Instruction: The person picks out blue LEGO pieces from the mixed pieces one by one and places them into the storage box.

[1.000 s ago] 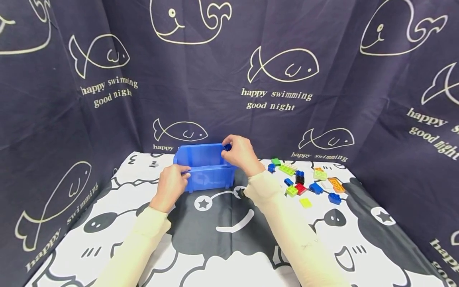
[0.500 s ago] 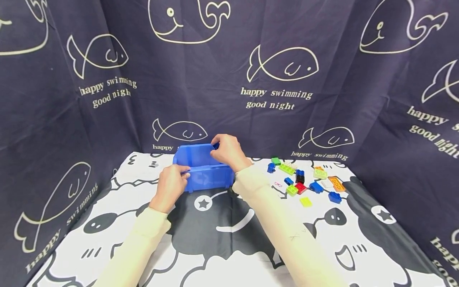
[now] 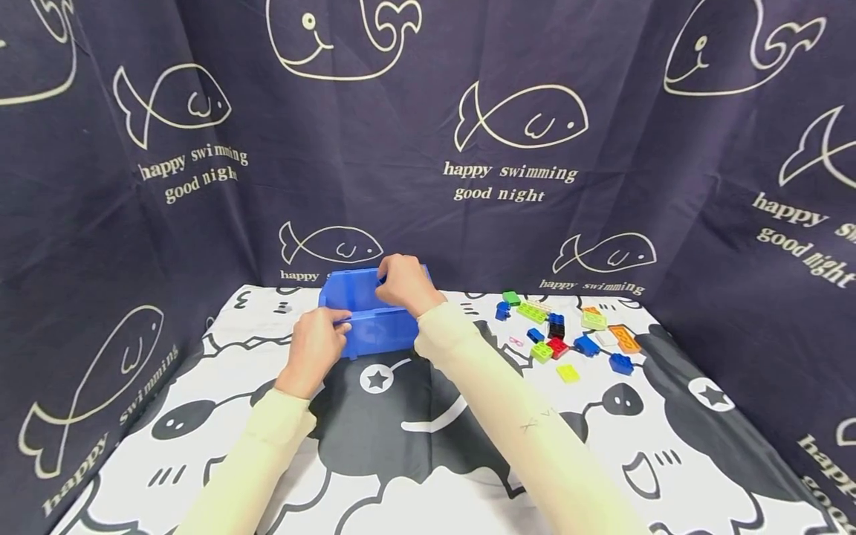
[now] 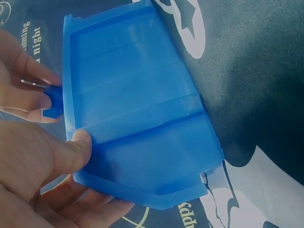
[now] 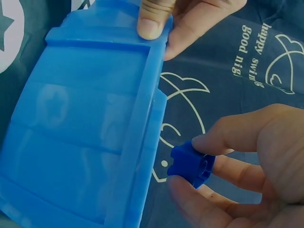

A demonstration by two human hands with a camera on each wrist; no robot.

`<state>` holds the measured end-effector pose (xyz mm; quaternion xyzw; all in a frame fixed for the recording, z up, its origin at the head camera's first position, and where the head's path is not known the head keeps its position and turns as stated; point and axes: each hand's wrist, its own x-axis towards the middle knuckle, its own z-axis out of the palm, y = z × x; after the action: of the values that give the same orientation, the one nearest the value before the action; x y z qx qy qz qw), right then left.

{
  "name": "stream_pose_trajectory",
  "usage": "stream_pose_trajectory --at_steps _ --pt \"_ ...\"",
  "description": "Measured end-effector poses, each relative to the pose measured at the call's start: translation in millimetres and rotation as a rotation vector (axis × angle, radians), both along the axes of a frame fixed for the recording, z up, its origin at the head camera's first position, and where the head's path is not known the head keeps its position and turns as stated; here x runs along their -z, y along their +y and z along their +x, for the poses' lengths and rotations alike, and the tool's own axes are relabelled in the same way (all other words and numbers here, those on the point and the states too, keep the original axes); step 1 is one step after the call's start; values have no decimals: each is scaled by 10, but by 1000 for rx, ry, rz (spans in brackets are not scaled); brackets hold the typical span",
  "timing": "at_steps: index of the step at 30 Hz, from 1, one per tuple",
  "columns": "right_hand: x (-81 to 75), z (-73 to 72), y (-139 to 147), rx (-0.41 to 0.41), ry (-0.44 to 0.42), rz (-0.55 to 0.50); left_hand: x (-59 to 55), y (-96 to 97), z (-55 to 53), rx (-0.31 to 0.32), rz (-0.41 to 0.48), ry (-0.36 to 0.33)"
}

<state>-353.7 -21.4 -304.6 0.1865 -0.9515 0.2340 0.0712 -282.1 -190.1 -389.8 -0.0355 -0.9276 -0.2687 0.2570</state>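
A blue plastic storage bin (image 3: 377, 334) stands toward the back of the table. My left hand (image 3: 314, 348) grips its near left rim, and in the left wrist view the thumb lies over the edge of the bin (image 4: 133, 85) with fingers beneath. Over the bin's opening is my right hand (image 3: 406, 285), pinching a small dark blue toy brick (image 5: 189, 164) between thumb and fingers. The right wrist view shows the brick beside the bin's rim (image 5: 137, 137). The bin's inside floor is hidden behind its front wall.
Right of the bin lie several loose toy bricks, among them a red brick (image 3: 557, 348), a yellow piece (image 3: 568, 373), an orange piece (image 3: 625, 339) and a green brick (image 3: 511, 298). Behind the table hangs a dark curtain (image 3: 428, 186) with fish prints.
My right hand has moved left along the bin, from its right end to above its middle, keeping the blue brick. The left hand keeps its grip on the rim; the view has shifted slightly.
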Motion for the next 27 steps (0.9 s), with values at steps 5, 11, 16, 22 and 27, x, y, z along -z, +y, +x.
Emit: stream_pose_trajectory --at_steps 5,11,16,22,27 --pt "3 0 -72 -3 -45 4 -10 -14 -8 -3 2 2" --pt "44 11 -88 6 -85 -13 -12 -7 0 -6 4 -11" --pt "56 14 -77 11 -78 -16 -6 -11 -4 -7 1 -5" --pt "73 0 -89 24 -88 -10 -1 -15 -5 -1 -2 3" --pt "111 -19 -81 25 -84 3 -8 -4 2 -5 -2 -11"
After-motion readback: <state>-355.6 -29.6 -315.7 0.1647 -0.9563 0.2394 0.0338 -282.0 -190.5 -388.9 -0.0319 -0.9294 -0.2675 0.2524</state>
